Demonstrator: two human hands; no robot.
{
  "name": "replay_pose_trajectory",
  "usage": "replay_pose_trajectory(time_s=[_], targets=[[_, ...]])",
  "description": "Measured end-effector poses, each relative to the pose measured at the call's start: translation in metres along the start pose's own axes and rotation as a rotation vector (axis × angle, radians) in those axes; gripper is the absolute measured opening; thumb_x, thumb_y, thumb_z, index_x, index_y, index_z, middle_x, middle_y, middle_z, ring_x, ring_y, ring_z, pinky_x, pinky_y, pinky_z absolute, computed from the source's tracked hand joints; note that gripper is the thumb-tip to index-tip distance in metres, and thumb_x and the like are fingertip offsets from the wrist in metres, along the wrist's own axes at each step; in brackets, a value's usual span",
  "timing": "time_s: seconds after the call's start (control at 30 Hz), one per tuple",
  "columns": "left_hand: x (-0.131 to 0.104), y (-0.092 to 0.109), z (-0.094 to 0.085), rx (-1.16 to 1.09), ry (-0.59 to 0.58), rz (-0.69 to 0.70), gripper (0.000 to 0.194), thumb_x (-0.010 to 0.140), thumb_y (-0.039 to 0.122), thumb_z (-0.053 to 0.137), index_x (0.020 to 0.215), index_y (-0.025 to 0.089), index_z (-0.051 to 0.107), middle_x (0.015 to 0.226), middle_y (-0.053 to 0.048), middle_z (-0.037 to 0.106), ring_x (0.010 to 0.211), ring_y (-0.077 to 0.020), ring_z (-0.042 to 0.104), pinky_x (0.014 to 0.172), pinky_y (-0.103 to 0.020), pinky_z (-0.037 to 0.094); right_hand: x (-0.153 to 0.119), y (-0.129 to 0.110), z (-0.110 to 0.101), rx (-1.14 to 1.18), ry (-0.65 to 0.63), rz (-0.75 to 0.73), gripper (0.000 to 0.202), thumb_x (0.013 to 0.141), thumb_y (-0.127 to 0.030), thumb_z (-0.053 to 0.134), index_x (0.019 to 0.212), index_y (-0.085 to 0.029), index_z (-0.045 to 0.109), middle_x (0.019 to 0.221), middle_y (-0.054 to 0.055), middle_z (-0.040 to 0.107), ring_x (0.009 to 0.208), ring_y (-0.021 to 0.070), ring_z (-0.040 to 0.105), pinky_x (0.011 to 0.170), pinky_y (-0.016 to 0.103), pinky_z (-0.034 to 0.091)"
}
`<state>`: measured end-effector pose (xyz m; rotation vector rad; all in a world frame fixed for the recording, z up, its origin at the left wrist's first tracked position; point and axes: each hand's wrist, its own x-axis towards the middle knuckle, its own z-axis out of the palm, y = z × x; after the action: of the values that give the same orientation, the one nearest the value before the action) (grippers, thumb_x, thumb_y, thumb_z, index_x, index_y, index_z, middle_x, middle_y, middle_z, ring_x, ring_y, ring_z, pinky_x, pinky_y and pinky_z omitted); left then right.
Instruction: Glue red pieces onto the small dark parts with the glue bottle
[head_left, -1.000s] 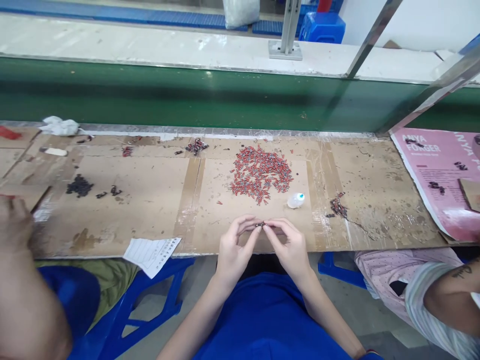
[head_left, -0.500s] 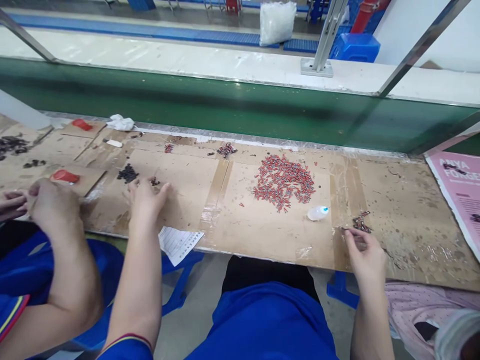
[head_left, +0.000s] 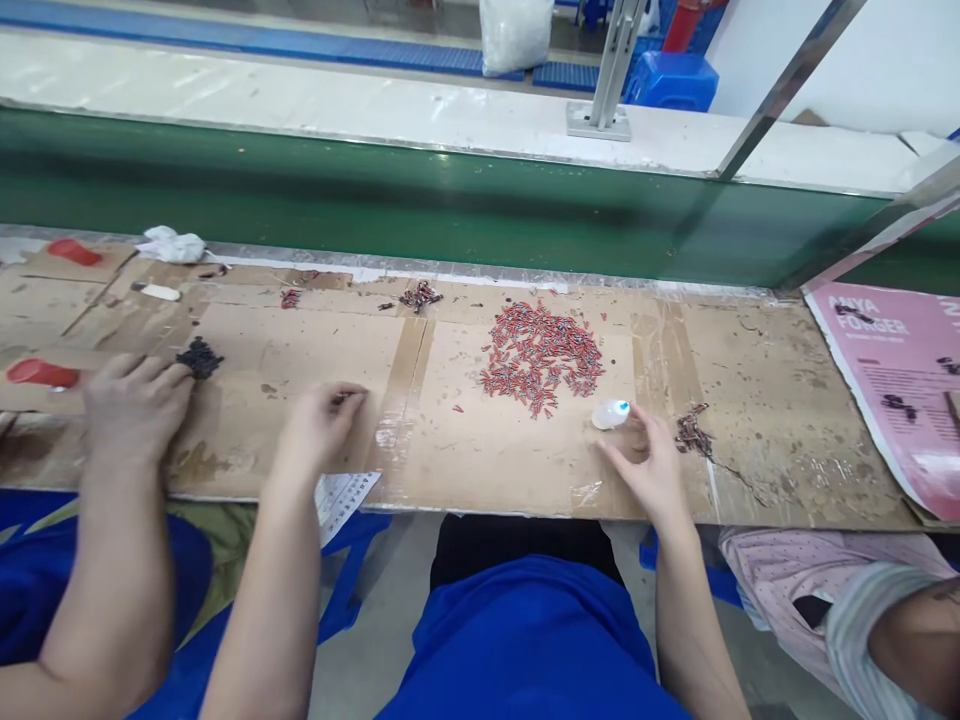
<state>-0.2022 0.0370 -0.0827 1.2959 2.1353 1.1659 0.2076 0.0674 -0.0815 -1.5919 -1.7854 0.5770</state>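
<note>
My left hand (head_left: 324, 425) is over the cardboard left of the tape seam, its fingertips pinched on a small dark part. My right hand (head_left: 646, 455) is beside a small white bottle (head_left: 610, 414) with a blue tip, thumb and fingers apart; its fingertips are near the bottle, and contact is unclear. A large pile of small red and dark parts (head_left: 541, 355) lies behind the bottle. To the right of my right hand sits a small heap of dark red parts (head_left: 694, 432).
A co-worker's hand (head_left: 139, 405) rests by a black heap (head_left: 199, 357) at the left, near a red cup (head_left: 42, 373). Along the back stands a green barrier (head_left: 450, 205). A pink sheet (head_left: 892, 380) covers the right end; another person sits there.
My right hand has left the dark red heap and come to the bottle, its fingers spreading. My left hand has moved from the black heap and closed. The view has shifted.
</note>
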Motion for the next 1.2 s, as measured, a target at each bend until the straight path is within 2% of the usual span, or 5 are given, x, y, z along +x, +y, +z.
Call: replay_pose_trajectory(time_s=[0.3,0.47,0.8,1.07,1.2], targets=[[-0.073,0.065,0.087,-0.101,-0.358,0.290,0.014,0.081,0.032,0.060,0.077,0.026,0.072,0.080,-0.006,0.074,0.083,-0.0242,0.067,0.083,-0.039,0.053,0.005,-0.013,0.018,0.126,-0.007,0.134,0.043,0.078,-0.052,0.066,0.103,-0.017,0.060,0.102,0.013,0.067,0.089,0.0261,0.062,0.075,0.041,0.053],[-0.078,0.078,0.099,-0.103,-0.330,0.350,0.008,0.079,0.025,0.067,0.080,0.027,0.074,0.080,-0.004,0.075,0.089,-0.0243,0.066,0.084,-0.038,0.054,-0.004,-0.016,0.021,0.445,0.081,0.245,0.038,0.076,-0.047,0.070,0.097,-0.021,0.053,0.100,0.010,0.070,0.089,0.0229,0.066,0.084,0.041,0.051],[-0.101,0.090,0.115,-0.213,-0.512,0.411,0.016,0.089,0.024,0.058,0.088,0.023,0.074,0.087,-0.004,0.075,0.080,-0.0172,0.071,0.075,-0.028,0.056,-0.019,-0.024,0.013,0.846,0.163,0.258,0.031,0.066,-0.038,0.077,0.091,-0.021,0.072,0.085,0.005,0.073,0.064,0.0172,0.061,0.054,0.029,0.047],[-0.111,0.071,0.117,0.114,-0.137,0.542,0.011,0.080,0.032,0.071,0.073,0.025,0.072,0.081,-0.003,0.075,0.099,-0.0286,0.062,0.085,-0.043,0.044,-0.019,-0.035,0.024,1.059,0.210,0.421,0.027,0.068,-0.045,0.070,0.077,-0.019,0.069,0.064,0.001,0.065,0.048,0.0111,0.050,0.041,0.023,0.039],[-0.114,0.066,0.112,0.209,-0.125,0.533,0.012,0.080,0.032,0.073,0.090,0.027,0.073,0.092,-0.004,0.076,0.106,-0.0295,0.059,0.087,-0.043,0.035,-0.021,-0.038,0.033,0.970,0.129,0.421,0.027,0.070,-0.045,0.069,0.072,-0.019,0.067,0.063,0.002,0.066,0.051,0.0144,0.056,0.045,0.026,0.045]])
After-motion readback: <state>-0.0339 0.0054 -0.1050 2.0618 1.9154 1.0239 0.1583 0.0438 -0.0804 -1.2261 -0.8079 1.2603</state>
